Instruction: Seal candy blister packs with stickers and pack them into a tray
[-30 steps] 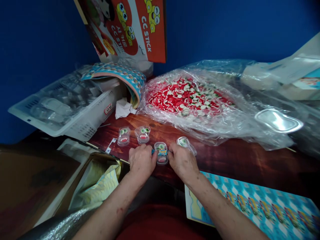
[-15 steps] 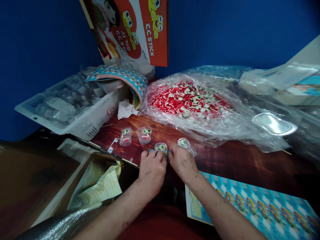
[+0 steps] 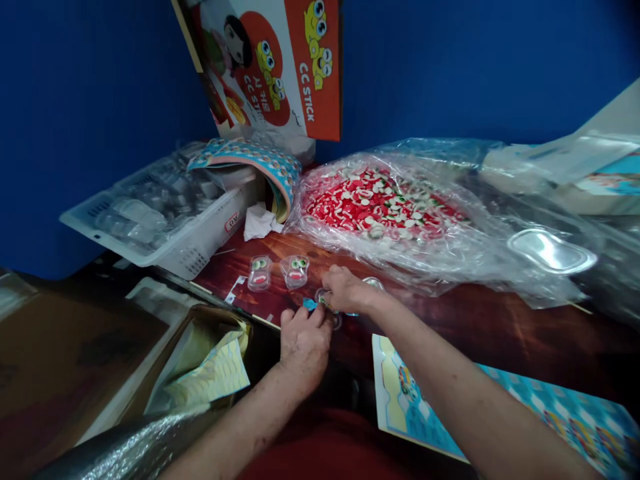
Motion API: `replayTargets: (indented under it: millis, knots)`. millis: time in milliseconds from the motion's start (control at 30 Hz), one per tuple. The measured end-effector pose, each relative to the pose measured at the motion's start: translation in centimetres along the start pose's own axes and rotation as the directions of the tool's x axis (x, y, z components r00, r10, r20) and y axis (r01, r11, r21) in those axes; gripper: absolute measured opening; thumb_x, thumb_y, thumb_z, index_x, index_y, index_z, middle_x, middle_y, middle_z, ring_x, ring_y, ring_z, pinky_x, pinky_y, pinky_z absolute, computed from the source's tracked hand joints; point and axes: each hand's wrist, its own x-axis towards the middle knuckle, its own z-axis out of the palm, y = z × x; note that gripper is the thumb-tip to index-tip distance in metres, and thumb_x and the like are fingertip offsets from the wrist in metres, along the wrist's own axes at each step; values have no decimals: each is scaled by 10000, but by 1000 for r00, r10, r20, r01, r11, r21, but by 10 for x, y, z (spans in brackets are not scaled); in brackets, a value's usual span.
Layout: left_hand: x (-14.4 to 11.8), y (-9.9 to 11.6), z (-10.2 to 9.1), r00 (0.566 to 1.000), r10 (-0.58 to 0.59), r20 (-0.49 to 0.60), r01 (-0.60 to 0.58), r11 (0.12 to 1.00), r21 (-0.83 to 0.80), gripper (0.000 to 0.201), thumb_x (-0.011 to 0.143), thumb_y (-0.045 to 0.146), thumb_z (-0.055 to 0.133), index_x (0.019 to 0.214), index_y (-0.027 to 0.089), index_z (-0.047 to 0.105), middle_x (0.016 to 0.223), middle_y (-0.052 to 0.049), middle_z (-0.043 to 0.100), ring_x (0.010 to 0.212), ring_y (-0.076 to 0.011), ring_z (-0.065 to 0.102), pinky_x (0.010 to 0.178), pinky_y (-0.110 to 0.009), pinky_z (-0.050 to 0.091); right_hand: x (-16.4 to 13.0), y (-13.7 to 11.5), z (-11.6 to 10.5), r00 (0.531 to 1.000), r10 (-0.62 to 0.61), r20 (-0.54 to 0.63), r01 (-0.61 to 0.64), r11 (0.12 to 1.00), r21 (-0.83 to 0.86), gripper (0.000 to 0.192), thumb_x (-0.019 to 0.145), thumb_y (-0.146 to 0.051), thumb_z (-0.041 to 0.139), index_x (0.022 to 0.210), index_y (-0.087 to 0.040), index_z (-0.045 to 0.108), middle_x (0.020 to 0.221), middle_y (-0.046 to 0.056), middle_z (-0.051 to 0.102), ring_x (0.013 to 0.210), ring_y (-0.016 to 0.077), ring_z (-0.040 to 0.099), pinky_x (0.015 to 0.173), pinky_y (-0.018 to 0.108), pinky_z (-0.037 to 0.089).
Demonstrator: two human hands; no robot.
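Note:
My left hand (image 3: 306, 339) is closed at the table's front edge, its fingertips on a small blue printed strip (image 3: 309, 304). My right hand (image 3: 345, 291) reaches over from the right, fingers curled down onto a small clear plastic blister (image 3: 336, 323) that lies across the strip. The fingers hide most of this blister. Two similar blisters, a left one (image 3: 259, 274) and a right one (image 3: 295, 272), lie behind my left hand, each with green-and-white eye pieces and a red-and-white mouth piece. Another clear blister (image 3: 374, 284) is partly hidden behind my right wrist.
A clear bag (image 3: 385, 203) of red and white pieces spreads across the back. At left stands a white plastic basket (image 3: 183, 247) of clear shells, with curled printed sheets (image 3: 250, 152) on it. A blue printed sheet (image 3: 425, 413) lies under my right forearm; an open carton (image 3: 150, 380) stands front left.
My right hand has moved from the strip's right end up and left onto the blister, fingers bending over it. My left hand stays at the strip. The camera view has shifted slightly.

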Motion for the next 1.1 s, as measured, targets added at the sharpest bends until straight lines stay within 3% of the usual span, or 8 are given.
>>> replayTargets:
  millis: [200,300,400,500,567,767,900,1100]
  knots:
    - [-9,-3,3,988,-33,-153,15,993,-116,235,837,211,489,1034,279,598,1087,-24,625,750,-180,507,651,-368,305,-12,15,6,1000,20,5,-20,915,402,119,692,-147,544,807,-169,527,600,-27,547,551,114,510,497,207,380]
    - [-8,-9,-2,915,-314,-254,181,882,-436,219,797,277,550,1000,225,612,1056,-80,621,815,-201,528,722,-368,355,-27,16,13,998,15,-68,30,791,611,238,750,-181,490,987,-162,473,682,-23,581,584,98,544,538,206,422]
    - [2,-13,-17,835,-543,86,335,379,-863,309,707,387,633,904,150,613,832,-75,645,691,-164,553,658,-311,423,-44,10,16,988,35,-151,122,427,896,365,707,-247,575,1044,-158,466,764,0,607,642,106,572,611,239,446]
    - [15,-8,-36,842,-330,426,391,-171,-905,308,614,388,709,738,120,623,639,-24,627,535,-101,526,541,-233,418,-61,3,13,980,66,-190,178,155,972,431,636,-267,667,1022,-162,507,773,2,615,650,106,570,616,241,437]
    - [20,-1,-47,835,-285,470,371,-338,-865,297,552,346,758,680,108,633,604,-16,629,502,-82,519,512,-206,408,-73,0,9,978,66,-198,190,109,976,452,640,-264,678,1045,-170,501,774,-4,615,656,101,568,618,239,433]
    - [20,9,-62,826,-206,525,400,-442,-803,283,493,270,799,671,94,666,580,-22,647,473,-81,541,480,-192,429,-99,10,5,980,-69,-188,194,96,976,592,664,-212,681,1191,-211,412,853,4,608,764,111,572,671,256,447]
    - [22,11,-67,827,-192,528,392,-477,-787,281,506,254,798,699,96,668,638,-36,673,516,-102,583,531,-214,471,-99,18,8,963,-117,-242,252,82,964,558,701,-212,644,1208,-212,412,734,-33,560,645,85,528,576,223,438]
    - [25,19,-64,827,-248,504,320,-530,-785,268,520,234,795,707,93,664,630,-27,669,518,-90,577,536,-201,462,-99,22,0,953,-127,-274,295,197,935,484,720,-207,609,1176,-206,445,708,-38,499,581,77,465,453,189,405]
